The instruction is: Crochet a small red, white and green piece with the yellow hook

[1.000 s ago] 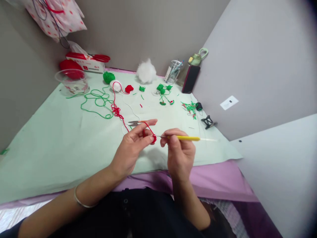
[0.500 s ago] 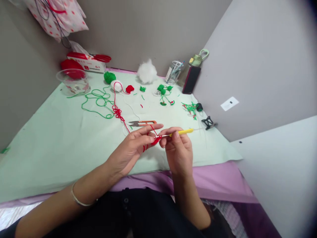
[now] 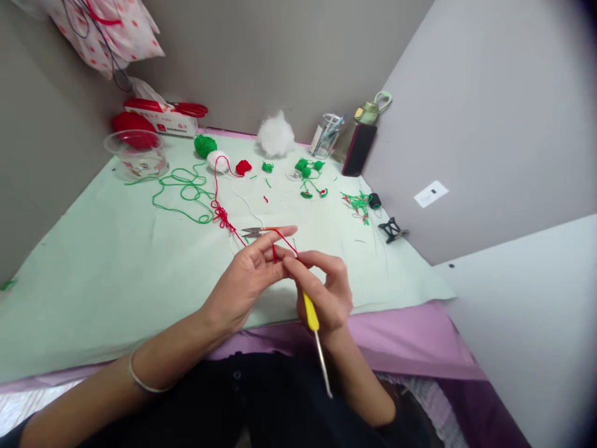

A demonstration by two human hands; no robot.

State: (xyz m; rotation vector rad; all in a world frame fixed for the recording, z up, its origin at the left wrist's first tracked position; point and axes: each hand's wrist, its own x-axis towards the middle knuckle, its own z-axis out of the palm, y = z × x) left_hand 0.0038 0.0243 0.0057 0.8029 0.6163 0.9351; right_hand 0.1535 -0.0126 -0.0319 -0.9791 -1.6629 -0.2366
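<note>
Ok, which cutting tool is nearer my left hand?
The orange snips, partly behind your left hand; the red scissors lie farther back, on the box.

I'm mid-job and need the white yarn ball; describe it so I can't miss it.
On the pale green table cover, find the clear plastic tub at the far left. To its right is a green yarn ball, and just in front of it sits the white yarn ball. Unlike the fluffy white clump farther right, it is compact and rounded, with red yarn looping over it.

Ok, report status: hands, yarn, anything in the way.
Left hand: red yarn over forefinger. Right hand gripping yellow hook. Snips lie just beyond left hand, partly hidden.
</note>
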